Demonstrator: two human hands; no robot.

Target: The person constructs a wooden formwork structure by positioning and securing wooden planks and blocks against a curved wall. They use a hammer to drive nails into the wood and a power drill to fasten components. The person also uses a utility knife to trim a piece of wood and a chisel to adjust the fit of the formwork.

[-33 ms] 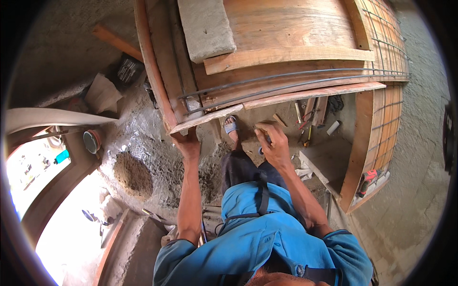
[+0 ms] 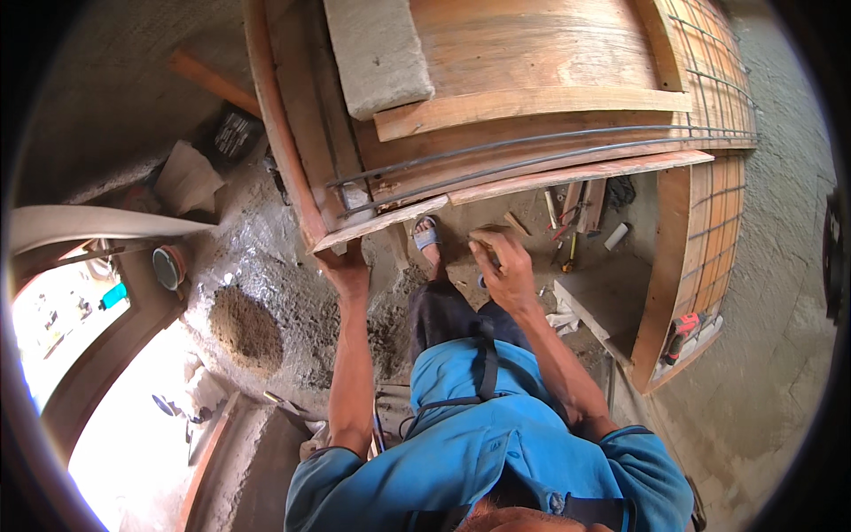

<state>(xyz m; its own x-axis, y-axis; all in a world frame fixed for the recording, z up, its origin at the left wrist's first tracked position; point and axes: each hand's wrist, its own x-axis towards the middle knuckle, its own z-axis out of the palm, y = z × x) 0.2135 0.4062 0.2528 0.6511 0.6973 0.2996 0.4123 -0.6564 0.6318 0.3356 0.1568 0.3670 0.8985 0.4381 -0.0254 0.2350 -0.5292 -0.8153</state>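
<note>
My left hand [image 2: 346,269] is raised against the lower edge of a narrow edge board [image 2: 386,224] at the corner of a wooden formwork. The board hides most of its fingers, so whether they grip it does not show. My right hand [image 2: 509,270] is held below the longer edge board [image 2: 576,179], apart from it. Its fingers are curled in with the thumb close to them; what they hold, if anything, cannot be made out. Two thin steel bars [image 2: 532,144] run along the formwork just beyond the boards. A grey concrete block [image 2: 381,58] rests on top.
Steel mesh [image 2: 709,53] covers the formwork's right side. A red and black power tool [image 2: 682,337] lies at its lower right corner. Hand tools and a white tube [image 2: 618,236] are on the floor beneath. To the left are a sand pile [image 2: 245,328] and a bucket [image 2: 168,266].
The whole view has shifted slightly, with the formwork a little further left. My right hand has moved slightly left with it; both hands keep nearly the same pose.
</note>
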